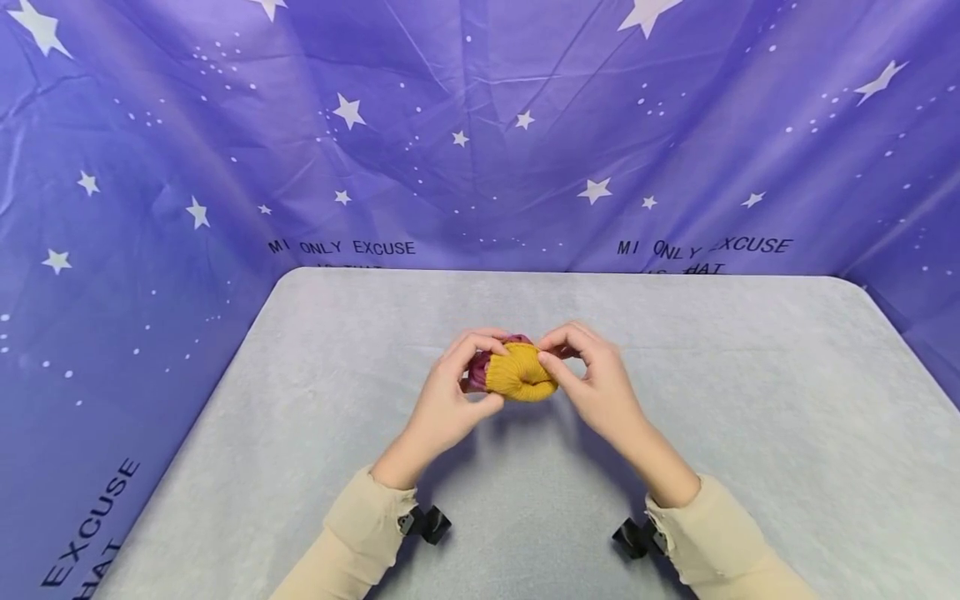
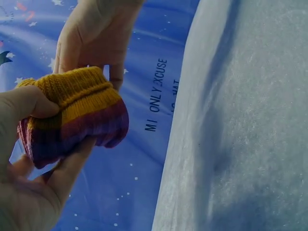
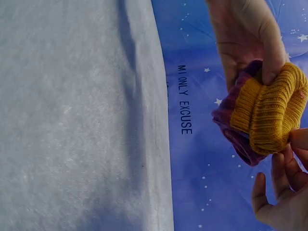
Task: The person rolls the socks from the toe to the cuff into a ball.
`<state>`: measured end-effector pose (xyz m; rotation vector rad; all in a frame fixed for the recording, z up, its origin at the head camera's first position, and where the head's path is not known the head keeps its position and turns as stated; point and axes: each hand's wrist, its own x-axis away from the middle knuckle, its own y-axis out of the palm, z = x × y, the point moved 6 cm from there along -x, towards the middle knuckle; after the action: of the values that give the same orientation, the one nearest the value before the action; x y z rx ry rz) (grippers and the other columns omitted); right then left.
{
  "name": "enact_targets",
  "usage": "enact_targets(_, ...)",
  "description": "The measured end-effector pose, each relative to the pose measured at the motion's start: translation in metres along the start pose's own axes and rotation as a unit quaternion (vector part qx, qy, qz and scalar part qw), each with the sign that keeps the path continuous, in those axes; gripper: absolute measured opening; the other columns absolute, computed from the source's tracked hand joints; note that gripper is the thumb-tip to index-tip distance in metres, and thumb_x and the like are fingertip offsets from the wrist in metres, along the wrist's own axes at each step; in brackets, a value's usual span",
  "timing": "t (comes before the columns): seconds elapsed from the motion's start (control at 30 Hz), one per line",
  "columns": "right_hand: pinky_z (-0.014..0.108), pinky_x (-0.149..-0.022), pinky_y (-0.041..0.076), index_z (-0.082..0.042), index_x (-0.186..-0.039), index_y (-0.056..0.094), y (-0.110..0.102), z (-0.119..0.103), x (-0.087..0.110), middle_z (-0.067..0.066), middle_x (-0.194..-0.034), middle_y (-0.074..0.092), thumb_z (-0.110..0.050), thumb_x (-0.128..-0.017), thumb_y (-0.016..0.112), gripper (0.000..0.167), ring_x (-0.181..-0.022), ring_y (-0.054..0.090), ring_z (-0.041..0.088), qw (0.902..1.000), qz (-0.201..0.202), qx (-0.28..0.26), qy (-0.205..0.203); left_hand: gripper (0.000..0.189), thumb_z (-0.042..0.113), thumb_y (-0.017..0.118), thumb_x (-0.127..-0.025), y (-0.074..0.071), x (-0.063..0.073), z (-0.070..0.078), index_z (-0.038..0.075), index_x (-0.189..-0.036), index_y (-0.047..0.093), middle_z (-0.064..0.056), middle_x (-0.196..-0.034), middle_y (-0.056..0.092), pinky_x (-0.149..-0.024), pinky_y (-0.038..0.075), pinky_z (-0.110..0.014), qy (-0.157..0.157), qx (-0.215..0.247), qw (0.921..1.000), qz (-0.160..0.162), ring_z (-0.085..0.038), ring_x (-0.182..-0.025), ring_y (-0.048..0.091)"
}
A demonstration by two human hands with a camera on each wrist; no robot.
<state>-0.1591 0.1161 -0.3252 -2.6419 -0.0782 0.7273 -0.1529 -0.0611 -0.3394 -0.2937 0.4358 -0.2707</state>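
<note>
The left hand [image 1: 450, 402] lies at the left side of the knitted bundle [image 1: 522, 372] and grips it, its thumb on the side nearer the wearer and its fingers reaching over the far side; in the left wrist view that thumb presses on the yellow ribbed band [image 2: 77, 94] while fingers support the purple striped part [image 2: 96, 125] from below. The right hand [image 1: 596, 385] is at the right of the bundle and pinches only the rim of the yellow band between thumb and fingertips, which the right wrist view shows as well. So the bundle sits between the two hands and both touch it: neither is the nearer, but the left has the fuller hold, wrapped about the body, and the right has just the edge. From the left hand the bundle lies to the right, from the right hand to the left. In the head view it is squat, its slightly longer axis running roughly across from hand to hand, with purple towards the left palm, yellow towards the right fingertips, and a puckered hollow in the yellow facing the head camera. Beneath the bundle is the pale table [image 1: 517, 508], seemingly not touching it; beyond it hangs the starry backdrop [image 1: 480, 92].
</note>
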Motion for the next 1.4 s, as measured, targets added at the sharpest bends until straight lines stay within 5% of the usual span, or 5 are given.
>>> enact_targets(0.23, 0.015, -0.072, 0.048, 0.006, -0.098, 0.062, -0.006, 0.011, -0.004, 0.016, -0.09, 0.066, 0.002, -0.096, 0.058, 0.007, -0.077, 0.056, 0.003, 0.9963, 0.031, -0.054, 0.06, 0.041, -0.005, 0.069, -0.069, 0.008, 0.004, 0.009, 0.01, -0.106, 0.06, -0.009, -0.124, 0.064, -0.074, 0.06, -0.026, 0.039, -0.008, 0.9966, -0.071, -0.021, -0.11, 0.062)
enact_targets(0.6, 0.019, -0.074, 0.049, 0.013, -0.103, 0.062, 0.009, 0.033, -0.001, -0.016, -0.089, 0.065, 0.001, -0.096, 0.055, 0.016, -0.081, 0.059, 0.005, 0.9686, -0.138, -0.147, 0.145, 0.043, -0.007, 0.067, -0.076, 0.008, 0.006, 0.009, 0.01, -0.114, 0.058, -0.009, -0.141, 0.056, -0.079, 0.06, -0.029, 0.045, 0.03, 0.9939, -0.097, -0.023, -0.114, 0.062)
enact_targets(1.0, 0.026, -0.077, 0.058, 0.01, -0.1, 0.063, 0.001, 0.026, 0.015, -0.007, -0.082, 0.066, -0.014, -0.1, 0.057, 0.025, -0.077, 0.065, 0.007, 0.9595, -0.121, -0.135, 0.215, 0.046, -0.009, 0.07, -0.07, -0.012, 0.003, 0.004, 0.008, -0.11, 0.056, -0.011, -0.132, 0.063, -0.072, 0.06, -0.028, 0.03, 0.0, 0.9994, -0.015, -0.027, -0.112, 0.065)
enact_targets(1.27, 0.025, -0.081, 0.056, -0.014, -0.101, 0.064, 0.013, 0.036, 0.026, -0.009, -0.086, 0.063, -0.021, -0.104, 0.052, 0.014, -0.081, 0.06, 0.005, 0.8645, -0.199, -0.328, 0.325, 0.046, -0.015, 0.069, -0.067, -0.013, 0.003, 0.009, 0.006, -0.106, 0.055, -0.012, -0.129, 0.064, -0.068, 0.06, -0.027, 0.066, -0.019, 0.9976, -0.003, -0.026, -0.112, 0.064)
enact_targets(1.4, 0.025, -0.082, 0.054, -0.015, -0.101, 0.061, 0.014, 0.036, 0.027, -0.009, -0.088, 0.061, -0.019, -0.104, 0.052, 0.01, -0.082, 0.058, 0.005, 0.8654, -0.213, -0.324, 0.317, 0.045, -0.016, 0.068, -0.067, -0.013, 0.004, 0.008, 0.006, -0.104, 0.055, -0.012, -0.128, 0.064, -0.069, 0.06, -0.027, 0.059, 0.0, 0.9982, -0.004, -0.023, -0.112, 0.063)
